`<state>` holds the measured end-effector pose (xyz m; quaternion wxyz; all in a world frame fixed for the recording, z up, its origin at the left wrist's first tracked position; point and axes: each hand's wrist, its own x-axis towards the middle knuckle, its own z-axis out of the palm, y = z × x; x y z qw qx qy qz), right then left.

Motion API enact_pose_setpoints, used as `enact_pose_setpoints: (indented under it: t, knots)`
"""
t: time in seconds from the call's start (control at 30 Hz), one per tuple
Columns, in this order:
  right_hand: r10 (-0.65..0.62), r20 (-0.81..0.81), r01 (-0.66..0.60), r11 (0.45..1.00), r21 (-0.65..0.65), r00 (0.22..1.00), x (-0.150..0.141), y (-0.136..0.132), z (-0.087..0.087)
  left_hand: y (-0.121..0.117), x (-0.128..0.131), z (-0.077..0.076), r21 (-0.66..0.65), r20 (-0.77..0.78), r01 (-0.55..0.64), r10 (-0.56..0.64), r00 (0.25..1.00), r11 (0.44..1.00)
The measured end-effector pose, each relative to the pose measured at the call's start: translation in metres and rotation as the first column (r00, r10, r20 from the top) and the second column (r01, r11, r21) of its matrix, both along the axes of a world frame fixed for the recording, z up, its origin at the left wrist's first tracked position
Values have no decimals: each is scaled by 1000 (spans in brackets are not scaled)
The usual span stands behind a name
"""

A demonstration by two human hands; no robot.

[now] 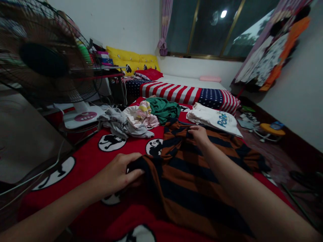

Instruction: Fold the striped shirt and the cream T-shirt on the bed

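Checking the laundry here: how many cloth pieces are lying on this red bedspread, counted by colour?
brown-and-navy striped garment: 1
grey garment: 1
pink-and-white garment: 1
green garment: 1
white printed garment: 1
Total: 5

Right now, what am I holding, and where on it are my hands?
You're holding a navy-and-rust striped garment with both hands: your left hand grips its left edge, and your right hand pinches its far edge.
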<state>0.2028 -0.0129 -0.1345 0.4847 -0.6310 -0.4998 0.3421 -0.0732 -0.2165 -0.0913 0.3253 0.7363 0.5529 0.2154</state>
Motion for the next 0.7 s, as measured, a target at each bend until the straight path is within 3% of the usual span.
enact_pose_setpoints:
  t: [0.17, 0.27, 0.37, 0.47, 0.53, 0.6, 0.63, 0.7]
  knots:
    - [78, 0, -78, 993, 91, 997, 8, 30, 49, 12, 55, 41, 84, 8, 118, -119, 993, 989]
    - [49, 56, -55, 993, 108, 997, 26, 34, 51, 9, 93, 44, 122, -78, 268, -259, 963, 956]
    - [-34, 88, 26, 996, 88, 996, 48, 25, 24, 0, 123, 29, 43, -256, 454, -430, 866, 890]
    - [-86, 108, 79, 994, 72, 990, 67, 9, -16, -8, 141, 13, -91, -400, 677, -650, 646, 730]
    - [-103, 116, 93, 991, 94, 988, 75, -1, -40, -6, 148, 8, -129, -427, 764, -731, 532, 632]
    - [-103, 124, 85, 986, 144, 987, 79, -6, -56, 5, 152, 9, -146, -340, 781, -772, 537, 607]
    - [-99, 131, 76, 982, 172, 986, 79, -7, -61, 14, 154, 9, -132, -271, 764, -765, 585, 631]
    - [-93, 148, 59, 974, 219, 985, 79, -8, -66, 40, 159, 7, -28, -180, 661, -654, 735, 750]
